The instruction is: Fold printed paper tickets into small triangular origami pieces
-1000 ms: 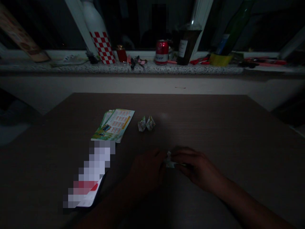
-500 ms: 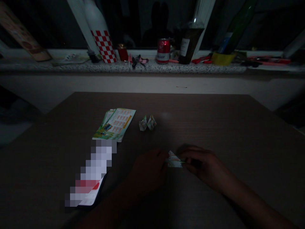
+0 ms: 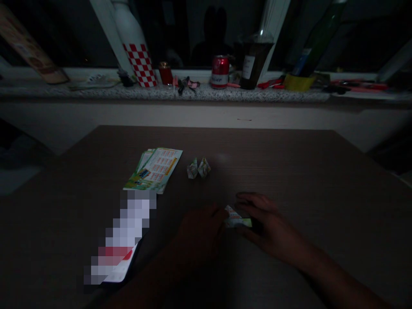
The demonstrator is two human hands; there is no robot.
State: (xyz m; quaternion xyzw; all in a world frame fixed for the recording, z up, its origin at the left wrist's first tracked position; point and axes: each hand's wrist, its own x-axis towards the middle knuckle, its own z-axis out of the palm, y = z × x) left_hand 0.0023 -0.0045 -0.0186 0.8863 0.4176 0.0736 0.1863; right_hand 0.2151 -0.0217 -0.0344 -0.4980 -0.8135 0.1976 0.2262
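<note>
A small folded piece of printed paper (image 3: pixel 234 219) lies low over the table between my hands, with a triangular peak and a greenish flap sticking out to the right. My left hand (image 3: pixel 202 229) is closed on its left edge, the fingertips in deep shadow. Around its right side sits my right hand (image 3: pixel 265 221), fingers and thumb apart, the flap showing between them. Two small folded paper pieces (image 3: pixel 198 168) stand side by side farther back. Left of these is a stack of printed calendar sheets (image 3: pixel 161 165).
A lit phone (image 3: pixel 117 272), partly blurred out, lies left of my left arm on the dark wooden table (image 3: pixel 273 159). Behind, the granite windowsill (image 3: pixel 212 95) carries a red can (image 3: pixel 220 72), a checkered bottle (image 3: pixel 141 64), a plastic cup (image 3: pixel 252 64) and a green bottle (image 3: pixel 318 40).
My right hand has loosened its pinch on the paper and spread its fingers. A greenish flap now shows at the paper's right side. My left hand stays in place.
</note>
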